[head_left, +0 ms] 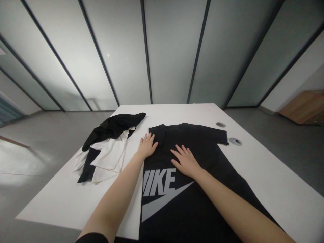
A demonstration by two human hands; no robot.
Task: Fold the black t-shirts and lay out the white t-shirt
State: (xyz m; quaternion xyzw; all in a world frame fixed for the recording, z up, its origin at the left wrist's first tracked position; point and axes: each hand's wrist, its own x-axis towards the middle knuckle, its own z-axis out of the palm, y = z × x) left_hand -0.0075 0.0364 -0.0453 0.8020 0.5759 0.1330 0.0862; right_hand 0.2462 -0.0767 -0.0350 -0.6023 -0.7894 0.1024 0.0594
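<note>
A black T-shirt with a large grey NIKE print lies spread over the white table, its neckline toward the far end. The left side is folded inward, with the left sleeve lying on the body and the print cut off at the fold. My left hand rests flat at that folded edge near the sleeve, fingers apart. Flat on the chest, just above the print, lies my right hand with its fingers spread. The shirt's right sleeve extends outward. Its lower hem is out of view.
Left of the shirt, a loose pile of black clothing and white clothing sits by the edge of the white table. Two round cable grommets are at the right. Frosted glass panels stand behind.
</note>
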